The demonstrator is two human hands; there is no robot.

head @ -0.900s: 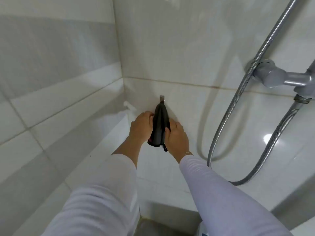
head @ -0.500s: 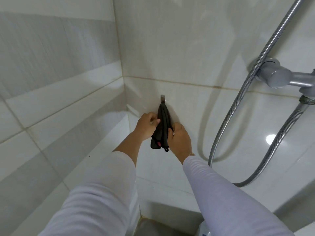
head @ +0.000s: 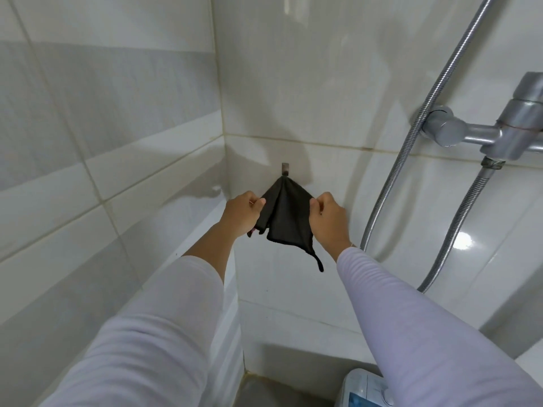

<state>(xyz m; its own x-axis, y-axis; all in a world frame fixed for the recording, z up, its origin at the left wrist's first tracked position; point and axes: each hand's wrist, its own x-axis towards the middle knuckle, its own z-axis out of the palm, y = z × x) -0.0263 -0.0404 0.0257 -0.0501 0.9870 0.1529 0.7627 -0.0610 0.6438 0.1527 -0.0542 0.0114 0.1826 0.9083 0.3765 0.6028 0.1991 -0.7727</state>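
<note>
A small black cloth (head: 286,214) hangs from a metal wall hook (head: 284,168) on the white tiled wall, fanned out into a triangle. My left hand (head: 242,214) pinches its left edge between thumb and fingers. My right hand (head: 326,220) pinches its right edge. A thin black loop dangles from the cloth's lower right corner. Both arms wear pale long sleeves.
A chrome shower mixer (head: 482,133) juts from the wall at the right, with a metal hose (head: 390,183) looping down beside my right arm. A tiled side wall (head: 102,171) closes in on the left. A white and blue object (head: 364,390) sits at the bottom.
The cloth hung bunched between my two hands; now my hands have pulled apart sideways and the cloth is spread wide under the hook.
</note>
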